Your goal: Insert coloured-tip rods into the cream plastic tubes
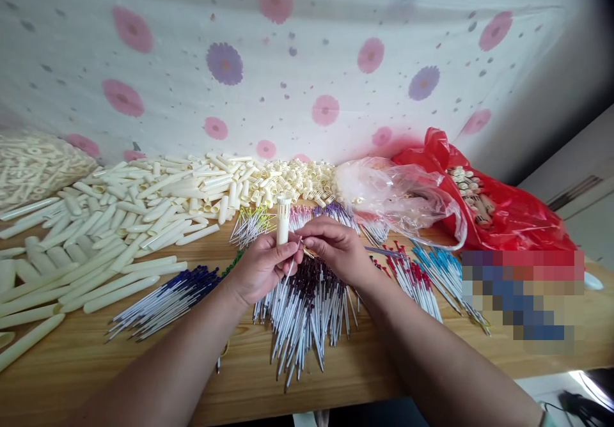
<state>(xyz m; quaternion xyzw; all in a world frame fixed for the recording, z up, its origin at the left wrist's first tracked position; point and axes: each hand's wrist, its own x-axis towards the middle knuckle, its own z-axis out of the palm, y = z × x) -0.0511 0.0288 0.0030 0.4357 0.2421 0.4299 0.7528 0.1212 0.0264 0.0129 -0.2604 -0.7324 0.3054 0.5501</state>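
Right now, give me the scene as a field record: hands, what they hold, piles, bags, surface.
left hand: grips a cream barrel upright
right hand: pinches a thin refill against the left fingertips
under hands: dark-tipped refill pile
left of pile: blue-tipped refills
back left: cream tube heap
back centre: small cream parts, too small to identify
right: clear bag, red bag beside it
surface: wooden table
backdrop: flowered cloth

A pixelated patch (522, 299) covers the table's (144, 363) right end; the right fingers' (313, 238) pinched piece (308, 252) is indiscernible.
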